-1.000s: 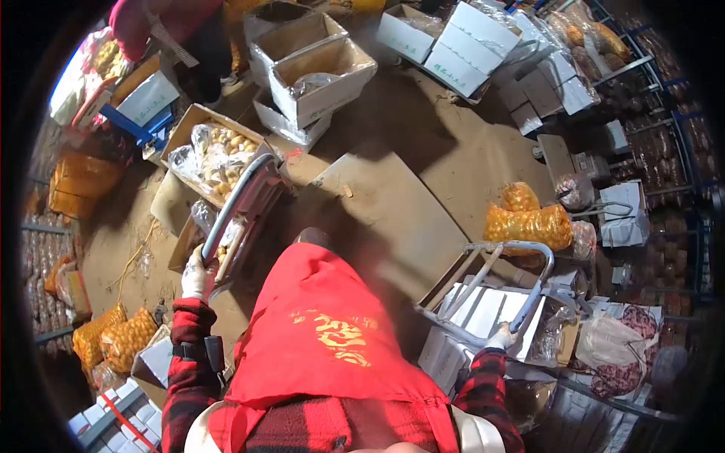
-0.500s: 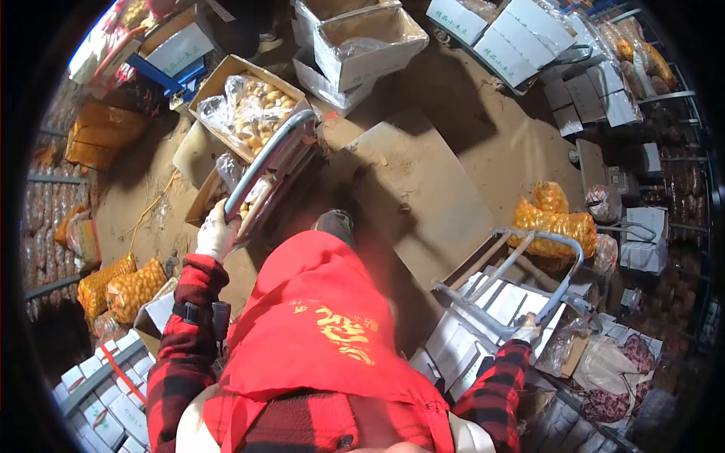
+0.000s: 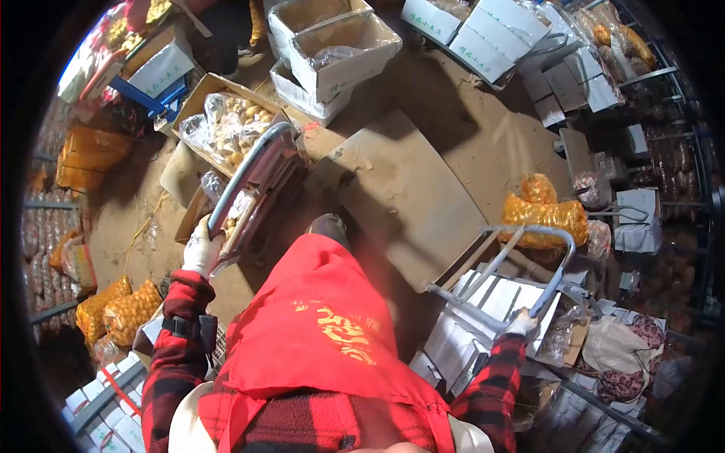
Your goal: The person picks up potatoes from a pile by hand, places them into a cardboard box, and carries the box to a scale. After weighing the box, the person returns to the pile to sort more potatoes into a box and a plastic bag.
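Observation:
My left hand (image 3: 202, 249), in a white glove, is wrapped around the lower end of a grey metal cart handle (image 3: 245, 172) on the left. Just beyond that handle lies an open carton of potatoes (image 3: 240, 124) lined with clear plastic. On the right, my gloved right hand (image 3: 522, 323) grips the curved tube of a second cart handle (image 3: 559, 281). White cartons (image 3: 495, 306) are stacked beneath and beside this handle. My fingers are partly hidden on both sides.
A flat board (image 3: 411, 196) lies on the dirt floor ahead. Nested open white boxes (image 3: 340, 75) stand beyond it. Yellow net sacks (image 3: 544, 223) sit right, with more net sacks (image 3: 132, 313) at left. Stacked cartons (image 3: 498, 38) and loaded racks (image 3: 49, 264) line the sides.
The view has shifted a little, so the carts and boxes ahead appear slightly further left and up. Both hands keep hold of their cart handles.

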`<act>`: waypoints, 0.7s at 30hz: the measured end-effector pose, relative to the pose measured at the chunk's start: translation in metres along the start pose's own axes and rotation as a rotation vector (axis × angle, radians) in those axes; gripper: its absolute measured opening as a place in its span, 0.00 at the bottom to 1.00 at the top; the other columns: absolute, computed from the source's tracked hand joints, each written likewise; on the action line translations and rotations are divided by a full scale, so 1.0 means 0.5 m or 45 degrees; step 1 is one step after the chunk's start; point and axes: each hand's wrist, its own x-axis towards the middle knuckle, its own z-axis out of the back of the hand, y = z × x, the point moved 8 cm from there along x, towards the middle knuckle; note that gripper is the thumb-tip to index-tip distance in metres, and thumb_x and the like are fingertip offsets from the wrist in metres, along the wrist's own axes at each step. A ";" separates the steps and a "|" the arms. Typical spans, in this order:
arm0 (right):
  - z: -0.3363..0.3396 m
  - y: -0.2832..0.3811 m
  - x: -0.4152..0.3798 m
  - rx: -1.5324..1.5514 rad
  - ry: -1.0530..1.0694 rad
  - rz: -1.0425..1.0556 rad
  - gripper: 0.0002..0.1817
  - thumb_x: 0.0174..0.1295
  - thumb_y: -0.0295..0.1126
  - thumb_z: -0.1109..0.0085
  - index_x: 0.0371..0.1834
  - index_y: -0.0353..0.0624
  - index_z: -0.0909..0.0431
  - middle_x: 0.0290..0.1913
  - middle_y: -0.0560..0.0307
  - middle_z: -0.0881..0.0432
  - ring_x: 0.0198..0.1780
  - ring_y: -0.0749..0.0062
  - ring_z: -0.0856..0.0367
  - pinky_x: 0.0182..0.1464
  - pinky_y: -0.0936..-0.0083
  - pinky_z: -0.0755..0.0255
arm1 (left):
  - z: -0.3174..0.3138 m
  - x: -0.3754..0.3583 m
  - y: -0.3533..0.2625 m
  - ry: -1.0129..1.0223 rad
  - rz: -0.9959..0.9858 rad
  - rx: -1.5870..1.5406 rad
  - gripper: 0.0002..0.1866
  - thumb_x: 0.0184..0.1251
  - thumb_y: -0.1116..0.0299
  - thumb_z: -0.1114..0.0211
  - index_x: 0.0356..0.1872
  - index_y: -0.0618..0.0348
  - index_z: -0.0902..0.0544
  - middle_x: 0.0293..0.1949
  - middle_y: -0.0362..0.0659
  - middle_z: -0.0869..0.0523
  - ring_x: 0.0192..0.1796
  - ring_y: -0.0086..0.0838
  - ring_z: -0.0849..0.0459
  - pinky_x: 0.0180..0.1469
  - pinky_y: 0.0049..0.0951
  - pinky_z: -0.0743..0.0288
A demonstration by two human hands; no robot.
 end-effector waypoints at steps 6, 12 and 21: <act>-0.079 0.127 0.008 0.287 -0.009 0.158 0.10 0.58 0.22 0.35 0.41 0.33 0.23 0.28 0.53 0.18 0.22 0.66 0.20 0.24 0.68 0.24 | -0.004 -0.001 0.007 0.030 0.009 -0.005 0.27 0.68 0.63 0.32 0.68 0.49 0.24 0.55 0.56 0.13 0.59 0.50 0.14 0.61 0.43 0.23; -0.172 0.198 -0.106 0.570 0.136 -0.010 0.10 0.61 0.21 0.34 0.41 0.38 0.26 0.23 0.58 0.22 0.18 0.70 0.25 0.19 0.70 0.29 | -0.013 -0.005 0.048 -0.042 -0.122 -0.065 0.28 0.67 0.63 0.30 0.69 0.50 0.25 0.56 0.56 0.13 0.59 0.50 0.15 0.62 0.43 0.24; -0.278 0.309 -0.210 0.544 0.049 -0.110 0.28 0.63 0.26 0.32 0.65 0.31 0.30 0.47 0.45 0.17 0.34 0.60 0.15 0.37 0.60 0.17 | -0.006 0.015 0.020 -0.004 -0.013 0.154 0.34 0.62 0.57 0.30 0.70 0.55 0.25 0.60 0.59 0.17 0.59 0.53 0.16 0.62 0.47 0.23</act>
